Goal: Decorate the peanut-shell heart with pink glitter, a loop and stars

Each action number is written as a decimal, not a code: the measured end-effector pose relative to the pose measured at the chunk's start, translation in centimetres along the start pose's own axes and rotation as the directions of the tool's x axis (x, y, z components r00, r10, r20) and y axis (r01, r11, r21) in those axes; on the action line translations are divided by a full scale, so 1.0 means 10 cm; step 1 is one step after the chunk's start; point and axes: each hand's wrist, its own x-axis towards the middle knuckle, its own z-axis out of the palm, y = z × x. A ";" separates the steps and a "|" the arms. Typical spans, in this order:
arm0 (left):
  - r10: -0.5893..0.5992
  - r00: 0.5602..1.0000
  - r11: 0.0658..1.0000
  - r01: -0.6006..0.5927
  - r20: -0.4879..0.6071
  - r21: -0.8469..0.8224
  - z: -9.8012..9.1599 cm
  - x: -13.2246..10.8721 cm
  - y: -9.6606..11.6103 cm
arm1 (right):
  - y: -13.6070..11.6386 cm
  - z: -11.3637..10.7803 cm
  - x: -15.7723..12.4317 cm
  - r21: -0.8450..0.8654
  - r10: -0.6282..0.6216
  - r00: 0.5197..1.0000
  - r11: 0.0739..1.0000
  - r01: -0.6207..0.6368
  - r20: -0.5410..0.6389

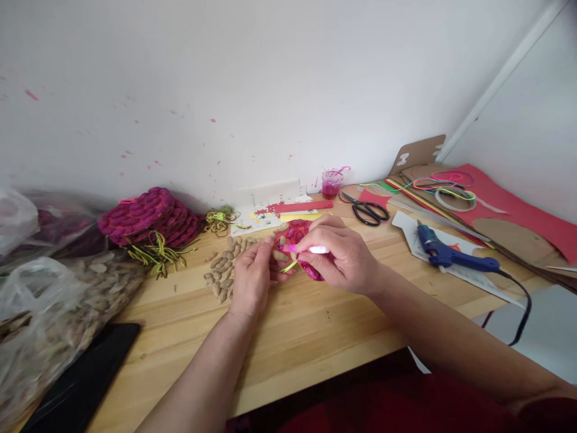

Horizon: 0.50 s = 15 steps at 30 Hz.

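Note:
My left hand grips the left edge of a round red peanut-shell craft, its thumb on top. Some shells on the craft are dyed magenta, while others near my thumb are plain tan. Between the fingers of my right hand is a white and magenta marker, its tip pointing left at the shells. Whether the tip touches a shell is too small to tell. A yellow-green cord hangs at the craft's lower edge. Loose peanuts lie in a pile just left of my left hand.
Left stand a stack of magenta peanut-shell discs with cords and a plastic bag of peanuts, beside a black phone-like slab. Scissors, a cup of magenta liquid, a blue glue gun and red paper lie right.

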 end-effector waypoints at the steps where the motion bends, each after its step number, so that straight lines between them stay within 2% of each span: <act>1: -0.002 1.000 1.000 0.002 0.003 -0.005 0.01 0.00 0.01 | 0.00 0.00 0.00 -0.004 0.003 1.000 1.000 -0.003 -0.011; 10: -0.080 0.997 0.996 0.080 0.012 -0.034 0.04 -0.03 0.08 | 0.01 0.00 -0.01 -0.023 0.024 0.999 0.999 -0.025 -0.043; 15: -0.114 0.993 0.993 0.114 0.002 -0.038 0.04 -0.03 0.09 | 0.04 0.00 -0.02 0.011 0.055 0.998 0.998 -0.054 -0.016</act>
